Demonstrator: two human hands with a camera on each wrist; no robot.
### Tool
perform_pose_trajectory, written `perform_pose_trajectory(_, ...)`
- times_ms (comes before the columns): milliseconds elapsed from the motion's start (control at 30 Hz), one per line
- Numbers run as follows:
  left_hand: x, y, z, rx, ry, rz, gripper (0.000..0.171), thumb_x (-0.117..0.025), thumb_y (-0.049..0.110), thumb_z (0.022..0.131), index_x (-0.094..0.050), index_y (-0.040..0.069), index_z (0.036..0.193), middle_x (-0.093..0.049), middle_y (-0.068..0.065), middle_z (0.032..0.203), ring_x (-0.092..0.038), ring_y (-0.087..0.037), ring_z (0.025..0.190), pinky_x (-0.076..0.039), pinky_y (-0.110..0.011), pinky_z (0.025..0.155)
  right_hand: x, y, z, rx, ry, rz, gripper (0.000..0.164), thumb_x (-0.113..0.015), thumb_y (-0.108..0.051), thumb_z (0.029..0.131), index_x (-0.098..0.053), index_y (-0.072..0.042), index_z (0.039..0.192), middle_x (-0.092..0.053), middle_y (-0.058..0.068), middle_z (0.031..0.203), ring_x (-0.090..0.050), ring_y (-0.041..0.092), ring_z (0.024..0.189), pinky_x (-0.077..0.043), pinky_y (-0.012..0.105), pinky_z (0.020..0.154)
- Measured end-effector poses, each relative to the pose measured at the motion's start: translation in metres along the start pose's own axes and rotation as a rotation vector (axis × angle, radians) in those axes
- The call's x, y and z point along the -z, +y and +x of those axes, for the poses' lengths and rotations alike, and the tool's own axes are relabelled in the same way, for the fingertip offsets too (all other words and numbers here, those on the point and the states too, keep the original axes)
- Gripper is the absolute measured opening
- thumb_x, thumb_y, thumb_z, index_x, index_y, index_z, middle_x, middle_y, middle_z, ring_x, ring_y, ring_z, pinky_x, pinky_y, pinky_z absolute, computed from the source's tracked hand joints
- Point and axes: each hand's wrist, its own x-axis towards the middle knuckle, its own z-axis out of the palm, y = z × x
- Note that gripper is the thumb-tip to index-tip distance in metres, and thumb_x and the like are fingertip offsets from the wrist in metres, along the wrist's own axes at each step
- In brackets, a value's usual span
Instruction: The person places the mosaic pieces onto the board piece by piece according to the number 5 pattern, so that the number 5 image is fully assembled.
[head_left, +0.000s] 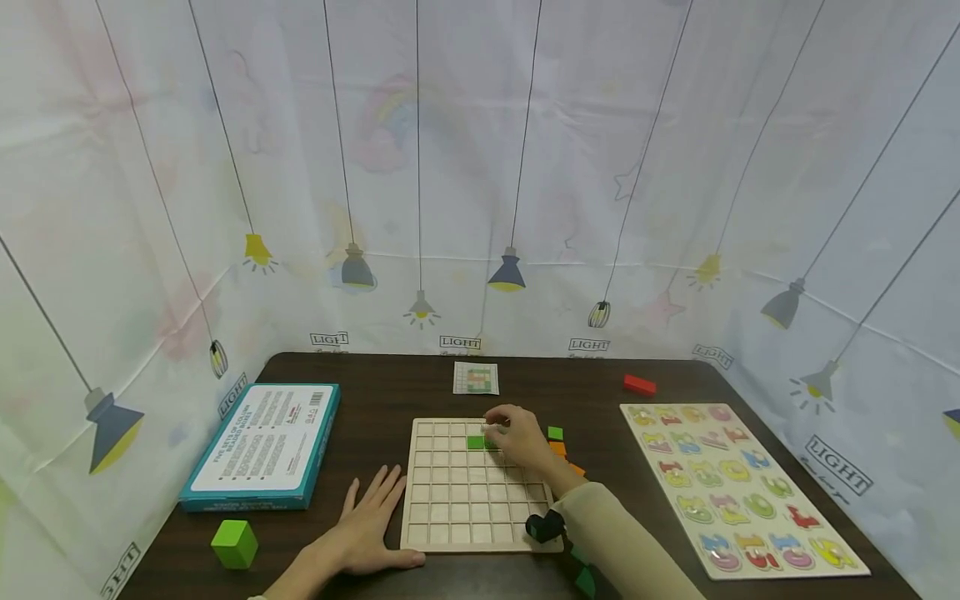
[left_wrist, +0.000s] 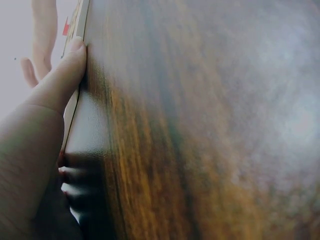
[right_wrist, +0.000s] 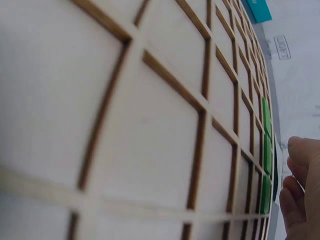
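A pale wooden grid board (head_left: 465, 500) lies on the dark table. My left hand (head_left: 369, 521) rests beside it with fingers spread, the thumb at its near left corner; in the left wrist view the thumb (left_wrist: 75, 62) lies along the board's edge. My right hand (head_left: 521, 437) reaches over the board's far side with bent fingers, its fingertips beside green pieces (head_left: 476, 442) set in the grid. Three green pieces (right_wrist: 267, 156) stand in a row in the right wrist view, close to the right hand (right_wrist: 299, 187). I cannot tell whether those fingers hold anything.
Green (head_left: 555, 433) and orange (head_left: 557, 448) blocks lie right of the board, dark green ones (head_left: 585, 581) nearer. A patterned card (head_left: 476, 378) lies behind it. A blue box (head_left: 258, 446) and green cube (head_left: 235, 545) are left; a puzzle board (head_left: 738, 492) and red block (head_left: 640, 384) right.
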Motion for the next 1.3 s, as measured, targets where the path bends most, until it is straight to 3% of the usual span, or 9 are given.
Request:
perform_pose_trajectory(200, -0.003, -0.002, 0.001, -0.002, 0.013, -0.002, 0.116, -0.054, 0.08, 0.07, -0.018, 0.006, 0.151, -0.008, -0.012, 0.157, -0.003, -0.034, 0.142, 0.004, -0.066, 0.103, 0.015, 0.008, -0.002, -0.038, 0.077, 0.021, 0.023, -0.07, -0.002, 0.084, -0.066, 0.001, 0.107, -0.065, 0.012, 0.103, -0.062, 0.026, 0.094, -0.053, 0.036, 0.077)
perform_pose_trajectory(400, -0.006, -0.005, 0.003, 0.01, 0.013, -0.002, 0.117, -0.053, 0.082, 0.068, -0.017, 0.008, 0.152, -0.006, -0.01, 0.158, -0.001, -0.032, 0.143, 0.006, -0.064, 0.104, 0.03, 0.019, -0.007, -0.112, 0.081, 0.001, 0.024, -0.07, -0.007, 0.086, -0.066, -0.002, 0.109, -0.066, 0.007, 0.104, -0.061, 0.021, 0.094, -0.051, 0.038, 0.08)
perform_pose_trajectory(833, 0.001, 0.003, -0.003, -0.019, 0.022, -0.027, 0.113, -0.059, 0.074, 0.073, -0.019, 0.002, 0.15, -0.009, -0.017, 0.156, -0.003, -0.038, 0.141, 0.006, -0.068, 0.102, 0.063, 0.039, -0.027, -0.123, 0.124, -0.05, 0.021, -0.07, -0.005, 0.085, -0.067, -0.001, 0.105, -0.066, 0.009, 0.097, -0.061, 0.022, 0.083, -0.052, 0.034, 0.071)
perform_pose_trajectory(1067, 0.002, 0.004, -0.003, -0.024, 0.046, -0.035, 0.113, -0.061, 0.073, 0.072, -0.022, 0.001, 0.149, -0.012, -0.018, 0.155, -0.006, -0.039, 0.141, 0.004, -0.068, 0.103, 0.075, 0.038, -0.041, -0.16, 0.12, -0.06, 0.019, -0.07, -0.007, 0.085, -0.068, -0.003, 0.103, -0.067, 0.005, 0.094, -0.061, 0.016, 0.079, -0.052, 0.028, 0.068)
perform_pose_trajectory(1300, 0.0, 0.004, -0.003, 0.0, 0.016, -0.012, 0.115, -0.056, 0.078, 0.071, -0.021, 0.003, 0.15, -0.01, -0.016, 0.156, -0.003, -0.037, 0.142, 0.004, -0.067, 0.103, 0.08, 0.038, -0.058, -0.157, 0.113, -0.027, 0.018, -0.071, -0.005, 0.084, -0.068, -0.003, 0.101, -0.068, 0.009, 0.093, -0.063, 0.015, 0.077, -0.052, 0.026, 0.066)
